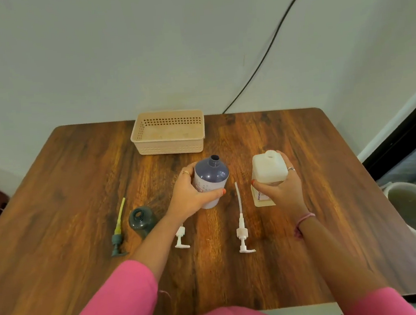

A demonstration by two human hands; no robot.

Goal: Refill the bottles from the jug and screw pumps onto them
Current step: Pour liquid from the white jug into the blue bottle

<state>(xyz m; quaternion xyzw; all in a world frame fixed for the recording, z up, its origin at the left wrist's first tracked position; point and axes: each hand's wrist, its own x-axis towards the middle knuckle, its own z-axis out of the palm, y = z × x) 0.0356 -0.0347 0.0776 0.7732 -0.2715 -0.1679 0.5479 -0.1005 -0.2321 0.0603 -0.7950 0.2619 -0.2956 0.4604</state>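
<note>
Jug (pixel 269 170) standing upright in right hand (pixel 282 190), just right of open purple bottle (pixel 211 177) that left hand (pixel 190 194) is gripping.

I can make out a label on the white jug (pixel 267 177), but its vertical lettering is too small to read. The purple bottle's (pixel 210 180) label print is illegible too.

Both hands fwd, L (pixel 188 193) & R (pixel 282 188) fingers curled gripping.
</note>
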